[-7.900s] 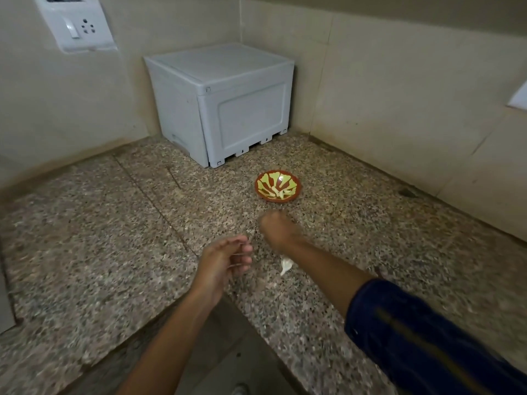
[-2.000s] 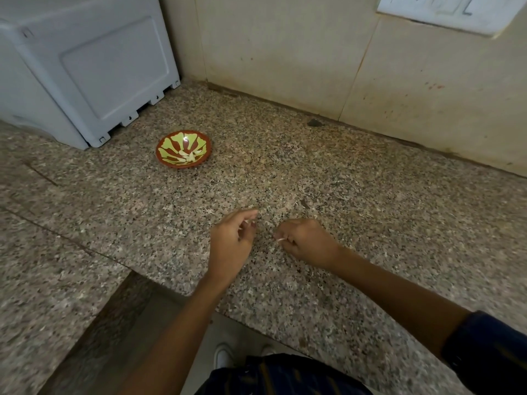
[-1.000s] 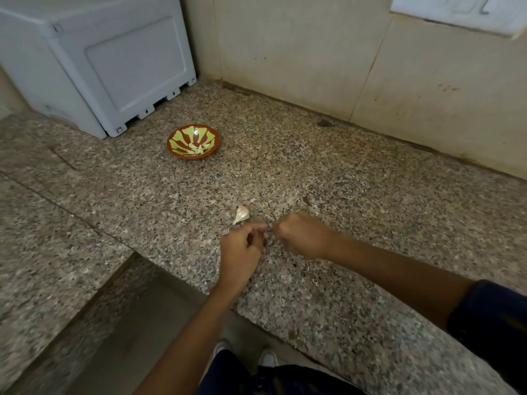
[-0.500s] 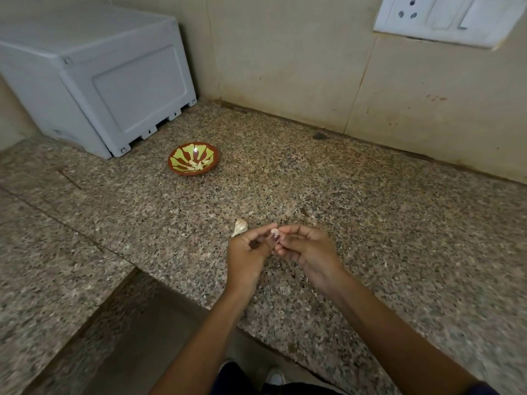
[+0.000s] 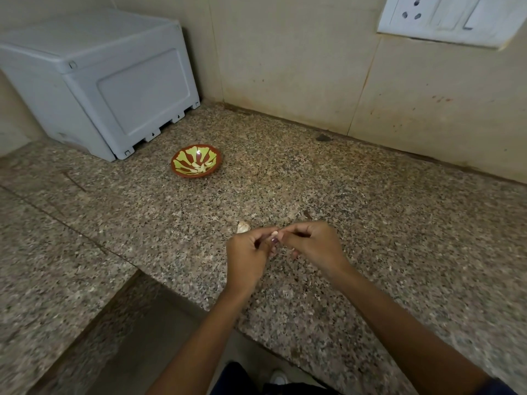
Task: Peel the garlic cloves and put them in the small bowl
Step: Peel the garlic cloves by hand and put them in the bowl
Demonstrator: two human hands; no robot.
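Note:
A small garlic clove (image 5: 274, 234) is pinched between the fingertips of both hands, just above the granite counter. My left hand (image 5: 248, 256) grips it from the left and my right hand (image 5: 312, 246) from the right; most of the clove is hidden by fingers. A pale piece of garlic or skin (image 5: 243, 227) lies on the counter just beyond my left hand. The small red bowl with green petals (image 5: 182, 162) sits farther back to the left, holding pale peeled cloves (image 5: 201, 168).
A grey plastic box (image 5: 94, 75) stands in the back-left corner, close to the bowl. Tiled walls close the back, with a white socket plate (image 5: 453, 18) at top right. The granite counter (image 5: 370, 223) has a step-down edge at lower left.
My hands came together over the counter and lifted slightly, both now pinching the clove. The pale piece came into sight beside my left hand. The camera view shifted.

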